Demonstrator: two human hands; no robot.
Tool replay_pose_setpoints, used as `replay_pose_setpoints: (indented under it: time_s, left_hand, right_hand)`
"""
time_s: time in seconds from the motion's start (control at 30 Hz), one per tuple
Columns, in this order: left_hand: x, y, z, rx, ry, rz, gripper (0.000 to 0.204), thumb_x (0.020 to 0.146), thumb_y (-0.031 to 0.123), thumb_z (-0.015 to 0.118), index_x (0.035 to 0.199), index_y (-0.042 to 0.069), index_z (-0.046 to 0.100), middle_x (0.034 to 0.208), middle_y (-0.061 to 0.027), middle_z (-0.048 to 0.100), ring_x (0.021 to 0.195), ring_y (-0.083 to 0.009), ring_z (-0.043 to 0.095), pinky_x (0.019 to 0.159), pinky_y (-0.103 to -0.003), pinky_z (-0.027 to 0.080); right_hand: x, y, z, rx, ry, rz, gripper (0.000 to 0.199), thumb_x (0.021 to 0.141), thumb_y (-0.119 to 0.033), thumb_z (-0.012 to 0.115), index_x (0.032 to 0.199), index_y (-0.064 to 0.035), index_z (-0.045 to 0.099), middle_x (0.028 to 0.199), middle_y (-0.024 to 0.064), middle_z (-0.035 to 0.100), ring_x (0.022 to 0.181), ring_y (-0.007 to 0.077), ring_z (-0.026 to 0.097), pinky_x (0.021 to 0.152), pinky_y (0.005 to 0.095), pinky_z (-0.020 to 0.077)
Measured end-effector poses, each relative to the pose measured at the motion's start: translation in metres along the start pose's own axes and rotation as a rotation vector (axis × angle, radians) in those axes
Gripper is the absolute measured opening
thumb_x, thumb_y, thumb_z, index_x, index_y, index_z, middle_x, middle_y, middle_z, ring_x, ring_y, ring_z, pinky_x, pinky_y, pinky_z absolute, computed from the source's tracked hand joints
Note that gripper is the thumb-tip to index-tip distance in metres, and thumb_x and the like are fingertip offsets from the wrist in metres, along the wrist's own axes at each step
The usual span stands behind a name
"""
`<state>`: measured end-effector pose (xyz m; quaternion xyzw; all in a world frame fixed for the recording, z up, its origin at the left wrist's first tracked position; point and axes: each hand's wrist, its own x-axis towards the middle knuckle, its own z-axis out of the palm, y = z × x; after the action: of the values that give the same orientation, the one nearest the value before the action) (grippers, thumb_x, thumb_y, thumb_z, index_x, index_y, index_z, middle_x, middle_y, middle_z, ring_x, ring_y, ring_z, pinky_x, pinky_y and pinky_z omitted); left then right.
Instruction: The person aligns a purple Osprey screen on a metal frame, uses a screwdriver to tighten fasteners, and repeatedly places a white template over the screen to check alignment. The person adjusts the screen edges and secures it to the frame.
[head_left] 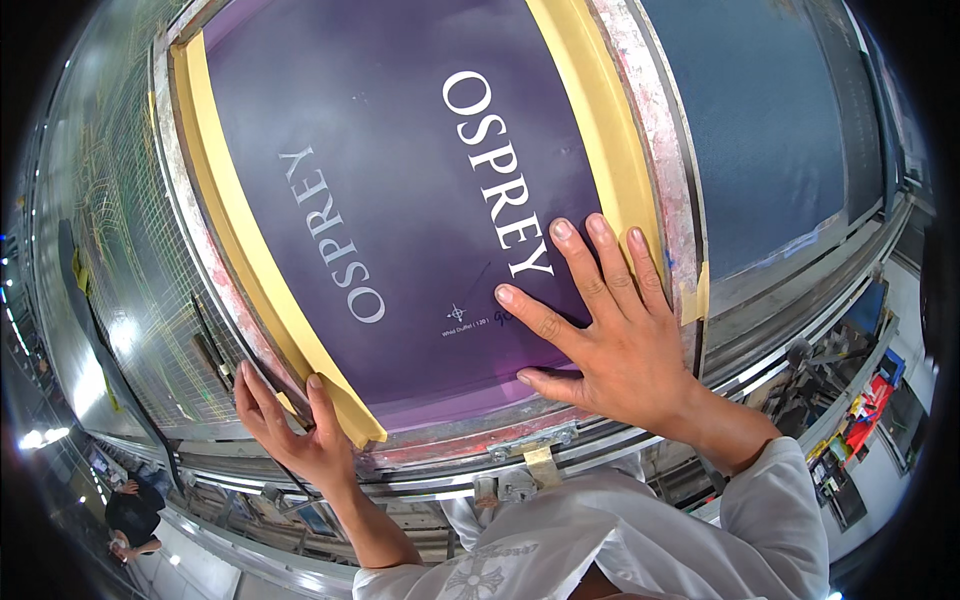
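Observation:
A screen printing frame (672,150) lies before me, its mesh (400,230) coated dark purple with two lines of pale lettering, one brighter than the other. Yellow tape (232,200) runs along the inner sides. At the near left corner my left hand (300,440) straddles the frame's side bar, thumb on the taped inside and fingers over the outer edge. My right hand (630,340) is spread flat near the near right corner, its fingers reaching over the purple mesh and the right-hand tape. Small dark markings sit on the mesh left of the right thumb.
To the right is another dark blue panel (750,130) in a frame. A glossy surface with a greenish grid (120,270) stretches along the left. Metal rails run along the near edge. Red and yellow items (865,415) lie low at right. Another person (133,508) stands far left.

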<state>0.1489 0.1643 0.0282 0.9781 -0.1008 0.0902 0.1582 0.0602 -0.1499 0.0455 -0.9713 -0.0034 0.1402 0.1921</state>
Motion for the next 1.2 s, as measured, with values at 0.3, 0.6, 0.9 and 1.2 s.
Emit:
replay_pose_setpoints:
  time_s: [0.3,0.6,0.9,1.2]
  left_hand:
    - [0.014,0.039,-0.006,0.086,-0.148,0.253,0.040,0.083,0.009,0.075,0.123,0.010,0.074,0.150,-0.0147,0.053,0.141,-0.0366,0.045,0.115,-0.048,0.034]
    - [0.071,0.071,0.001,0.062,-0.342,0.429,0.044,0.082,0.017,0.080,0.126,0.019,0.072,0.153,-0.0122,0.050,0.145,-0.0347,0.041,0.115,-0.047,0.026]
    - [0.090,0.051,0.011,0.068,-0.412,0.424,0.044,0.083,0.030,0.080,0.126,0.024,0.072,0.149,-0.0098,0.055,0.143,-0.0342,0.043,0.114,-0.048,0.022]
    - [0.101,0.045,0.009,0.043,-0.441,0.418,0.036,0.083,0.026,0.080,0.118,0.019,0.076,0.144,-0.0072,0.060,0.137,-0.0317,0.048,0.106,-0.047,0.028]
  right_hand:
    - [-0.001,0.001,0.002,0.046,0.024,0.001,0.080,0.077,-0.056,0.077,0.150,-0.0385,0.050,0.162,0.0296,0.025,0.149,0.0481,0.026,0.121,0.0605,0.0200]
    - [0.001,-0.004,-0.012,0.044,0.074,-0.006,0.079,0.079,-0.053,0.076,0.150,-0.0315,0.050,0.157,0.0291,0.036,0.144,0.0451,0.038,0.117,0.0574,0.0285]
    - [0.102,0.023,-0.056,-0.002,0.180,-0.061,0.069,0.087,-0.056,0.067,0.149,-0.0294,0.052,0.161,0.0209,0.031,0.148,0.0448,0.029,0.120,0.0577,0.0248]
    - [0.113,0.031,-0.044,0.008,0.111,-0.032,0.075,0.085,-0.061,0.066,0.152,-0.0343,0.047,0.165,0.0173,0.027,0.152,0.0434,0.023,0.122,0.0586,0.0188]
